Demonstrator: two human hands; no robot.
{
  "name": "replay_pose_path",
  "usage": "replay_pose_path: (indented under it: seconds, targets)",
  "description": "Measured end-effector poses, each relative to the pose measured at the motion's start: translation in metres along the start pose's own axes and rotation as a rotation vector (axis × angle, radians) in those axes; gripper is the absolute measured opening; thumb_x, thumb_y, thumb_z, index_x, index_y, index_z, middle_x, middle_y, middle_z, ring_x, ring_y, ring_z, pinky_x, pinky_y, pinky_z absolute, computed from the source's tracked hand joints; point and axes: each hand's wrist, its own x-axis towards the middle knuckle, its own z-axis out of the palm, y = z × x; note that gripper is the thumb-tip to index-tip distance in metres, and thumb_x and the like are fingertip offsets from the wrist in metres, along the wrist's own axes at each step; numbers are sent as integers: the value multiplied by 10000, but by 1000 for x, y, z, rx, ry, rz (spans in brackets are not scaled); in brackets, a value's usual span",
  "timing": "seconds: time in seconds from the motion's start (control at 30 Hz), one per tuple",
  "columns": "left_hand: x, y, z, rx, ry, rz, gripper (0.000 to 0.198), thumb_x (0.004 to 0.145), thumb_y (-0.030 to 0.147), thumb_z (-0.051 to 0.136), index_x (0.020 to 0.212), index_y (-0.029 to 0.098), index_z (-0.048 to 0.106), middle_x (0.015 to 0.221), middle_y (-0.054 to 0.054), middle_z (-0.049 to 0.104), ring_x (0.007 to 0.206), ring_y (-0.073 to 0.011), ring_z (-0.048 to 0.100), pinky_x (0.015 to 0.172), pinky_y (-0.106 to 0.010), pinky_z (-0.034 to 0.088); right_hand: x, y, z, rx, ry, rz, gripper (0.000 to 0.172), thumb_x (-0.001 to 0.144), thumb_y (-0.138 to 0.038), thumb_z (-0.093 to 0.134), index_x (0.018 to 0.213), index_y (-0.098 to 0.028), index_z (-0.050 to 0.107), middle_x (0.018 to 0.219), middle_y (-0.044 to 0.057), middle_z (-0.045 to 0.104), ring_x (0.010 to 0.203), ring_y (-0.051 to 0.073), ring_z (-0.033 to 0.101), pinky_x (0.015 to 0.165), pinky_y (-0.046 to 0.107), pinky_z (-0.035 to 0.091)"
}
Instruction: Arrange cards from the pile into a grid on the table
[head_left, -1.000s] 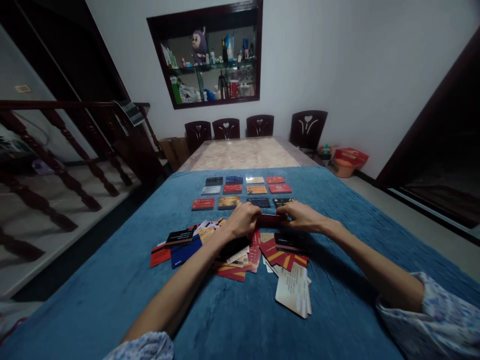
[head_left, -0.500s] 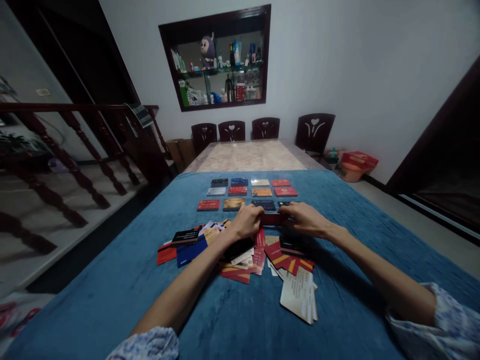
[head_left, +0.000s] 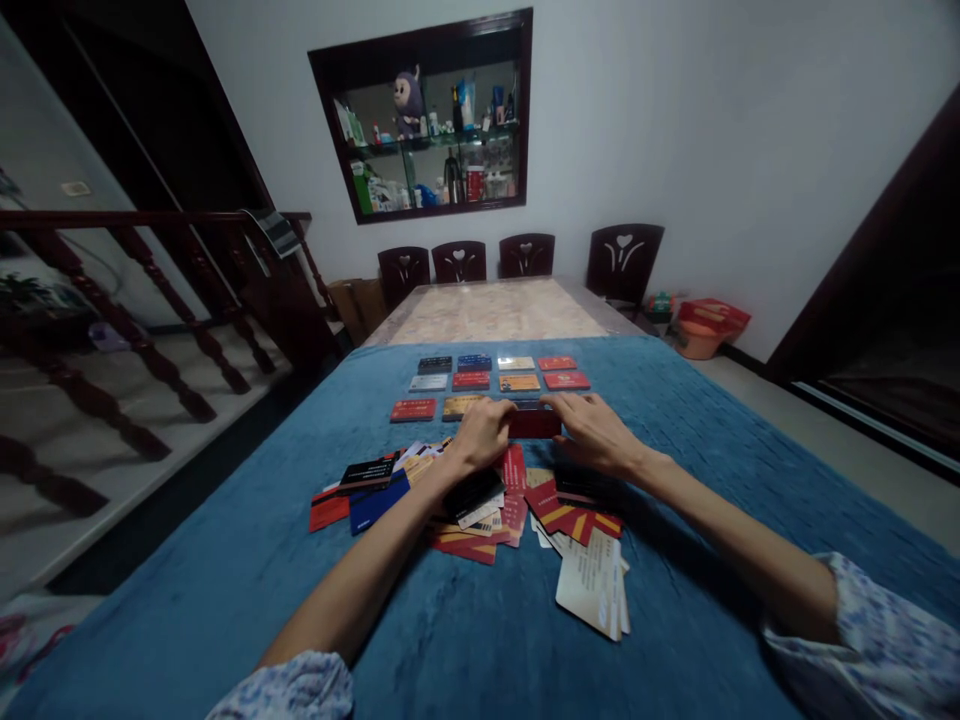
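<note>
Between my left hand [head_left: 480, 435] and my right hand [head_left: 598, 430], a dark red stack of cards [head_left: 535, 424] is held by its two short ends, tipped up with its face toward me. The fingers of both hands are closed on it. Beyond it lie rows of small card stacks, among them a red one [head_left: 412, 410], an orange one [head_left: 519, 383] and a white one [head_left: 428, 382]. Loose cards spread nearer me: a blue card [head_left: 379, 502] and a black card [head_left: 366, 475] at the left, a cream card [head_left: 589, 585] at the right. My forearms hide some.
A blue cloth [head_left: 247, 590] covers the near part of the table, and its marble top [head_left: 499, 310] shows beyond. Dark chairs [head_left: 622, 262] stand at the far end. A wooden railing [head_left: 157, 300] runs along the left; a red bag [head_left: 712, 318] sits on the floor at the right.
The dark red stack shows a taller face than before, and both hands have shifted slightly with it. The whole view has moved a little. The loose cards look the same.
</note>
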Motion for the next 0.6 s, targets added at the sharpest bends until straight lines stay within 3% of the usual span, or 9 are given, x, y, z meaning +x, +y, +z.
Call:
replay_pose_path:
  seconds: [0.23,0.4,0.6]
  targets:
    - [0,0,3,15,35,-5,295,874,101,487,1091,149,681,1003,-109,720,940,-236,635,875,-358,484,-1,0,12,-65,157,-62,594,754,-161,628,1322,-168,454,1105,132,641,983,270,596,842,347,362]
    - [-1,3,-1,13,11,4,342,854,78,476,1128,169,659,1045,-95,719,967,-238,625,891,-367,481,-2,0,15,-108,201,-64,456,780,-143,594,1231,-165,527,1030,114,637,899,249,587,813,335,369]
    - [-1,7,-5,5,18,-26,381,856,97,477,1211,178,590,1050,-92,693,977,-236,618,913,-372,475,-2,-1,13,-130,224,-53,389,794,-197,605,1180,-184,561,1070,126,622,973,272,558,798,348,374]
